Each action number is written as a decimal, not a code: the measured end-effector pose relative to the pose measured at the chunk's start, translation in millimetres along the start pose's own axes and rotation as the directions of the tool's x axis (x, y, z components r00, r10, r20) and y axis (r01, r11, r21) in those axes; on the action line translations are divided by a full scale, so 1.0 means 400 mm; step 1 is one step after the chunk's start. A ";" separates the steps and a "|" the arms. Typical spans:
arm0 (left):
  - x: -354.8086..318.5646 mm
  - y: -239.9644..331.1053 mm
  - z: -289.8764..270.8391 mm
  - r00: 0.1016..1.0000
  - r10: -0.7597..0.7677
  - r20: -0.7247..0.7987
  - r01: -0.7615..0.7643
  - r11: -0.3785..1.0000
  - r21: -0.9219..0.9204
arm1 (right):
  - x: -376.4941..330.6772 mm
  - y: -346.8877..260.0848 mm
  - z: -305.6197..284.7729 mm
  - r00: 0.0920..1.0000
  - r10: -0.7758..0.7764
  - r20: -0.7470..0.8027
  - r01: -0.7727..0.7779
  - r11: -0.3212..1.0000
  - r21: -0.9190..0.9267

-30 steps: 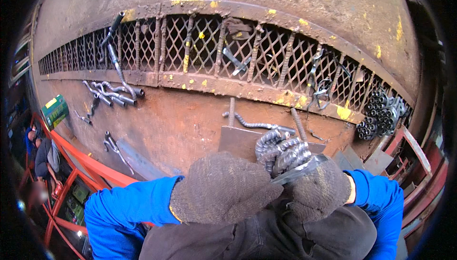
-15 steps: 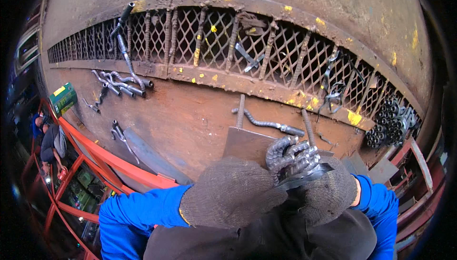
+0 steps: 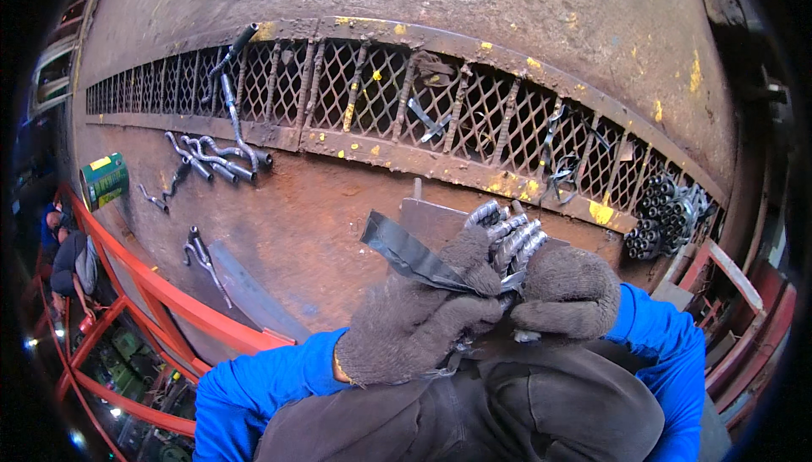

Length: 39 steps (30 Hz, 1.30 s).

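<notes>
Between gloved hands point(image 3: 482, 310): steel bundle point(image 3: 507, 238) (w/ strap point(image 3: 410, 252))

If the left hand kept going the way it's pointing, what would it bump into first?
The left hand points up and right, gripping a dark strap. Straight on, it would first meet the bundle of twisted metal rods held by the right hand. They look almost touching already, though depth is hard to judge.

Grey gloves point(image 3: 423, 327), rusty diamond-mesh grate point(image 3: 381, 90)
</notes>
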<state>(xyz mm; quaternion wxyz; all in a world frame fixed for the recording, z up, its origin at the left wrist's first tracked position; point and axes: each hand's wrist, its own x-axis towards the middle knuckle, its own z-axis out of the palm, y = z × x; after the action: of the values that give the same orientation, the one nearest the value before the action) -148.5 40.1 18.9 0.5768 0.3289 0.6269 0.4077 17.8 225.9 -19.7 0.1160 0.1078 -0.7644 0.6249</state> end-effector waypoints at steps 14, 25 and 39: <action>0.013 0.002 0.011 0.947 0.305 -0.101 -0.281 0.938 0.204 | -0.017 -0.042 0.026 0.921 0.368 -0.130 -0.380 0.922 -0.081; 0.027 0.012 0.020 0.951 0.304 -0.056 -0.277 0.917 0.286 | -0.014 -0.071 0.054 0.867 0.247 -0.433 -0.419 0.832 -0.364; 0.030 0.015 -0.006 0.945 0.299 -0.135 -0.257 0.930 0.263 | -0.003 -0.109 0.018 0.916 0.357 -0.183 -0.377 0.922 -0.087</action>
<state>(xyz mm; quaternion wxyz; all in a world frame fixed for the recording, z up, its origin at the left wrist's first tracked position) -152.6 53.0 18.8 0.4122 0.4459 0.6664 0.4327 32.1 210.3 19.3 0.0652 -0.0969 -0.7953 0.5949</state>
